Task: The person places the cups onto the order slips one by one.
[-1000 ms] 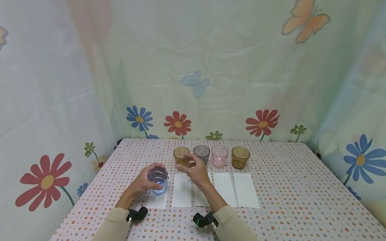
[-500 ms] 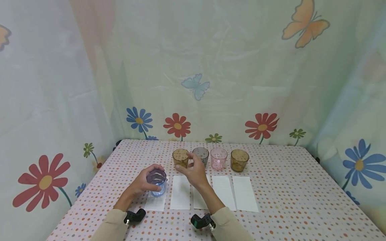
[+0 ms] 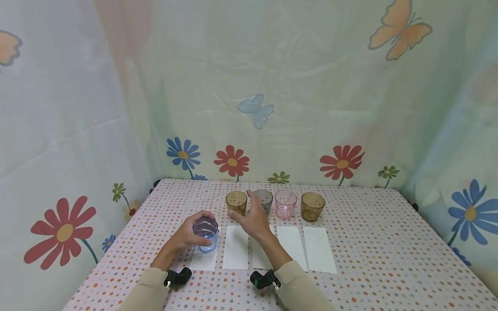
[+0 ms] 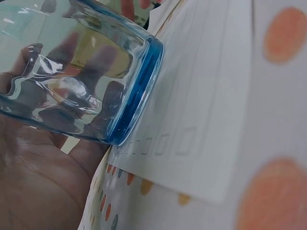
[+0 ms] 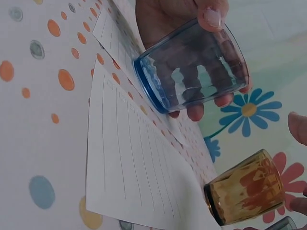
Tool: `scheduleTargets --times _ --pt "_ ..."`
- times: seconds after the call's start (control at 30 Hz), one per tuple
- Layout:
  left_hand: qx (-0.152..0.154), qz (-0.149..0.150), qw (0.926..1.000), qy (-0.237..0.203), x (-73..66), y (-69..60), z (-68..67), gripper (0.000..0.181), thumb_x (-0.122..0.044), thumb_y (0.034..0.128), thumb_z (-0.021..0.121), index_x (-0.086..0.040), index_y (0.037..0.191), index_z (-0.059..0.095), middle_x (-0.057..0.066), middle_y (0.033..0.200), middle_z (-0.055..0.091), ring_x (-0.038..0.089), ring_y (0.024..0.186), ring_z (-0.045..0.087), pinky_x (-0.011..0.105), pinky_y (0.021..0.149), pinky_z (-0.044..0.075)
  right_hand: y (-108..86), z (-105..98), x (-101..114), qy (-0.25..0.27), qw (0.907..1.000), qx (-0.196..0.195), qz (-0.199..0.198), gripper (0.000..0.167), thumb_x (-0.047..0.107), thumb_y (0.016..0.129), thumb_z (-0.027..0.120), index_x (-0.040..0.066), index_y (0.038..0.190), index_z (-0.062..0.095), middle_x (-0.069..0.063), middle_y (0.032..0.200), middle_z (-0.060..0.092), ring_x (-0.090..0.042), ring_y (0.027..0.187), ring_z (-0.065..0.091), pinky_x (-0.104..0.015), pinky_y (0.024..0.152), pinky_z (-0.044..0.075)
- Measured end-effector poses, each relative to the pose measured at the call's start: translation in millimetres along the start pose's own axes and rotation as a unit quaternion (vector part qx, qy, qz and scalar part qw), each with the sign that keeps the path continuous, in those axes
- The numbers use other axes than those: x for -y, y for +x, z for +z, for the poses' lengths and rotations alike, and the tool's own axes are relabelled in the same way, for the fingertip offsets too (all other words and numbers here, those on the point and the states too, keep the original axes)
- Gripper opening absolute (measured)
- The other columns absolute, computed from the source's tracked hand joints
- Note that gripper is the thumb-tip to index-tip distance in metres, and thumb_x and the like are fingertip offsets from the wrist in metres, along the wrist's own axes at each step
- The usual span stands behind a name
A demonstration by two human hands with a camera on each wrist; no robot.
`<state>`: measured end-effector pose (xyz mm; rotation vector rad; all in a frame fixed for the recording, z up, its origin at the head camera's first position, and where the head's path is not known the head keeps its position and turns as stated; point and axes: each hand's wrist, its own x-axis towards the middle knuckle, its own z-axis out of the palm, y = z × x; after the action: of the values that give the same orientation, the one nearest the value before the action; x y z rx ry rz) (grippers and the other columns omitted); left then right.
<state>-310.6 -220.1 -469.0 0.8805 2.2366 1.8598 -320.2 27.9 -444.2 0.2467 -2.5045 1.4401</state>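
Observation:
My left hand point(image 3: 186, 235) grips a clear blue glass tumbler point(image 3: 205, 225), fingers and thumb wrapped round its side. The tumbler stands upright over the leftmost lined paper strip point(image 3: 203, 262); in the left wrist view its thick blue base point(image 4: 136, 91) is right at the paper. An amber tumbler point(image 3: 234, 201) is at the left end of the back row. My right hand point(image 3: 256, 219) is beside it, thumb near its front and fingers to its right. The right wrist view shows a gap between the thumb point(image 5: 298, 127) and the amber tumbler point(image 5: 247, 189).
To the right of the amber tumbler stand a grey tumbler point(image 3: 264, 199), a pink tumbler point(image 3: 285, 205) and another amber tumbler point(image 3: 312, 207). More paper strips lie in a row, among them the second point(image 3: 235, 248) and the rightmost point(image 3: 320, 250). The table has a dotted cloth point(image 3: 381, 246).
My right hand has come closer to the left amber tumbler, its fingers shifting to the right between it and the grey one. My left hand still grips the blue tumbler in place.

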Motion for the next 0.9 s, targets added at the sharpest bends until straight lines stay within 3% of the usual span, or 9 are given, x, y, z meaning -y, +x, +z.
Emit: scheduleTargets --times 0.23,0.4,0.7,0.9 --pt "0.005 0.008 0.9998 0.020 -0.4 3.4 -0.1 0.070 -0.006 0.0678 0.084 0.002 0.131 0.055 0.027 0.128 0.057 0.031 0.116 0.057 0.036 0.099 0.048 6.9 7 -3 0.012 0.9997 0.000 -0.021 0.094 0.043 0.086 0.078 0.012 0.159 0.027 -0.016 0.158 0.036 -0.041 0.138 0.045 -0.063 0.108 0.038" --pt "0.004 -0.001 0.9997 0.024 -1.8 1.9 -0.7 0.071 -0.007 0.0675 0.085 0.001 0.132 0.055 0.025 0.128 0.058 0.031 0.115 0.057 0.038 0.098 0.048 8.9 14 -6 0.017 0.9998 0.000 -0.010 0.095 0.041 0.087 0.079 0.014 0.159 0.024 -0.017 0.159 0.035 -0.043 0.139 0.044 -0.065 0.107 0.037" --pt "0.004 0.000 0.9997 0.026 -1.2 -3.5 -3.6 0.067 -0.007 0.0697 0.084 0.000 0.131 0.056 0.024 0.126 0.059 0.031 0.114 0.058 0.035 0.098 0.048 14.9 23 -8 0.100 0.9947 0.024 0.008 0.097 0.042 0.089 0.076 0.014 0.161 0.019 -0.023 0.159 0.034 -0.043 0.144 0.036 -0.061 0.114 0.030" --pt "0.009 0.005 0.9999 0.013 2.0 -0.9 -1.6 0.068 -0.007 0.0701 0.084 0.001 0.131 0.055 0.025 0.127 0.058 0.031 0.114 0.058 0.035 0.096 0.049 16.4 25 -13 0.083 0.9964 0.020 0.007 0.095 0.042 0.091 0.074 0.014 0.161 0.018 -0.019 0.162 0.030 -0.041 0.147 0.032 -0.060 0.116 0.028"
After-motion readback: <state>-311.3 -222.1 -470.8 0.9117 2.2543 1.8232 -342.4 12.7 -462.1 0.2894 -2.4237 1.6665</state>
